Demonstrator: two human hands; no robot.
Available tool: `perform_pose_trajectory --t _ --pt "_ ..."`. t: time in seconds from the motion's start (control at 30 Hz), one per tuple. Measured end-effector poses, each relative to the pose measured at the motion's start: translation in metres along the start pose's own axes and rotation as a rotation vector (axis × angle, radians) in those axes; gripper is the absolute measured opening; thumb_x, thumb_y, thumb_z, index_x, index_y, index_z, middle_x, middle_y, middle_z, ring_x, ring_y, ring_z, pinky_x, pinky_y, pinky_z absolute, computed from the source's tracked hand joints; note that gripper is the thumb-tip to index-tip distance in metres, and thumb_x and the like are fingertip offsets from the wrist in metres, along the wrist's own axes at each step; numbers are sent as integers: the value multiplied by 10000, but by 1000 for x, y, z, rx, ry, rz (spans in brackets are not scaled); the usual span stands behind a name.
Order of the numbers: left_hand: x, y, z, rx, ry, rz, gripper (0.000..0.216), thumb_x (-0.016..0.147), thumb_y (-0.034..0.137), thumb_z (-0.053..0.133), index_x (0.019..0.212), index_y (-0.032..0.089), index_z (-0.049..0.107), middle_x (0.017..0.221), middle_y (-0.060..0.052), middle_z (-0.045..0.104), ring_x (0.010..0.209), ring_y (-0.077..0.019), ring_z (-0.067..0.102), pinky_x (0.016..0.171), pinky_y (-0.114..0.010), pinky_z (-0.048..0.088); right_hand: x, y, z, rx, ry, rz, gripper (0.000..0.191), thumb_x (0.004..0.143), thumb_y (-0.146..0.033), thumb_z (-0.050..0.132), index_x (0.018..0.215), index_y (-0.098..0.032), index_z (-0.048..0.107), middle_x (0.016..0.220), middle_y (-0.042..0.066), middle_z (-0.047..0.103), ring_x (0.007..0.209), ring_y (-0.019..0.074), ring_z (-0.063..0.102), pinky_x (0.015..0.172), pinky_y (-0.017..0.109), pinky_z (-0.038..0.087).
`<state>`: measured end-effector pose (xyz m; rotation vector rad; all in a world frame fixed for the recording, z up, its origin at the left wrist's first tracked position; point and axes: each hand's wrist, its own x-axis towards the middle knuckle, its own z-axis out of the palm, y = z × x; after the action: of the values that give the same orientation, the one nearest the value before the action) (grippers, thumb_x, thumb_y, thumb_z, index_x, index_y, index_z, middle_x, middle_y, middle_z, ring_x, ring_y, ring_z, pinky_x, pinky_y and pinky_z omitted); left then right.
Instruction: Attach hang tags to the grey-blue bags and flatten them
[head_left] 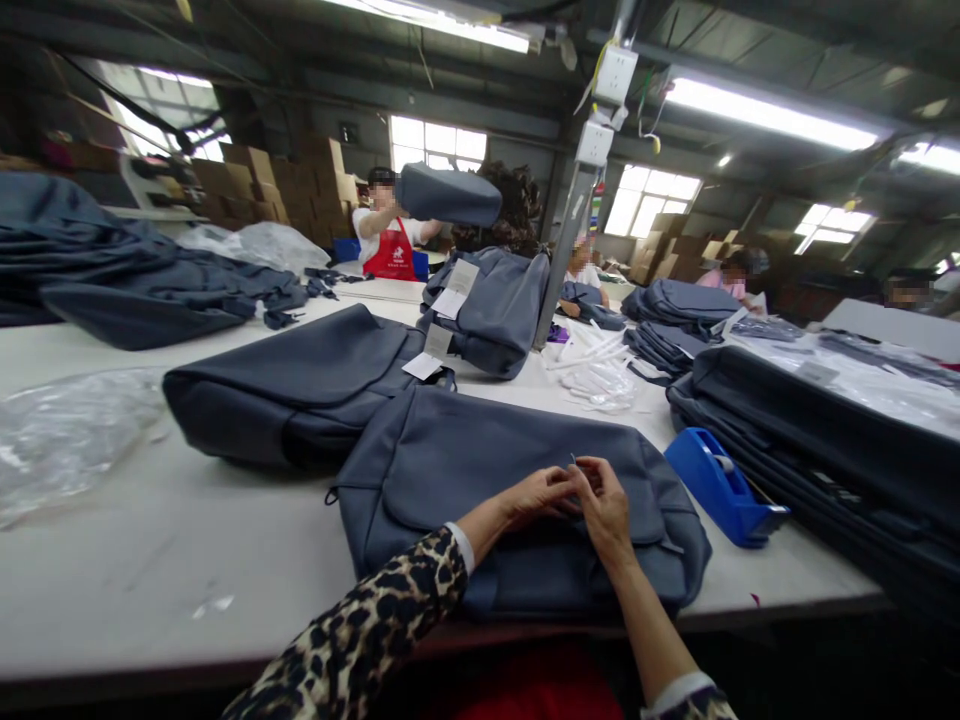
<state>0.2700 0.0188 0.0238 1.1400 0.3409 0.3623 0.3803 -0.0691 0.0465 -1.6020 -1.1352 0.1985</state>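
Observation:
A dark blue-grey flap bag [480, 450] lies on the white table right in front of me. Over its flap, my left hand [541, 494] and my right hand [601, 505] meet with their fingertips pinched together. A tiny thin piece pokes up between the fingers, too small to name. Behind, to the left, lies a second bag [300, 370] of the same kind, with a paper tag [429, 366] at its corner. Farther back stands another bag [499, 310] carrying white tags.
A blue tape dispenser [724, 485] stands right of the bag, beside a large stack of bags [810, 440]. Clear plastic [75, 430] lies at left, below piled bags [112, 260]. A metal post [566, 240] rises mid-table. Across it, a person in a red apron [391, 250] lifts a bag.

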Motion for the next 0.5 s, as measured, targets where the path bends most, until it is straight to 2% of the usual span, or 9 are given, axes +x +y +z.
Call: perform_pose_trajectory --t 0.1,0.17,0.23,0.33,0.4,0.5 --pt "-1 -5 -5 -127 -52 6 703 626 612 844 1105 143 630 1013 -107 686 865 -194 666 789 -309 522 -5 4 2 -49 -58 -53 445 900 -617 460 919 -224 668 921 54 661 882 220 598 825 356 477" --pt "2 -10 -12 -188 -34 -7 646 697 614 797 1091 127 637 986 -116 692 830 -189 664 761 -310 537 -9 7 3 -81 -28 -67 443 909 -600 440 915 -221 669 984 78 650 986 247 566 908 393 442" --pt "6 -16 -18 -237 -3 -22 562 799 613 704 1069 125 635 950 -111 696 784 -182 664 724 -320 556 -12 13 2 -127 40 -40 442 871 -598 503 1008 -206 654 1061 104 634 1042 273 533 953 433 412" --pt "12 -23 -23 -285 8 -31 478 874 566 639 1018 111 645 915 -115 702 741 -177 668 694 -327 575 -14 20 -2 -197 59 94 587 714 -605 674 1129 -197 594 1107 115 634 1048 302 537 935 448 415" --pt "13 -25 -24 -299 -2 -28 471 866 545 662 991 91 661 909 -128 707 726 -178 669 672 -317 579 -14 23 -3 -208 23 199 619 626 -587 738 1087 -209 570 1054 97 649 993 302 571 876 423 437" --pt "12 -25 -21 -311 -9 -10 516 799 554 738 978 74 682 895 -133 712 711 -172 665 649 -296 582 -13 22 -3 -189 0 268 528 584 -549 768 938 -227 544 886 47 652 824 266 602 763 372 440"
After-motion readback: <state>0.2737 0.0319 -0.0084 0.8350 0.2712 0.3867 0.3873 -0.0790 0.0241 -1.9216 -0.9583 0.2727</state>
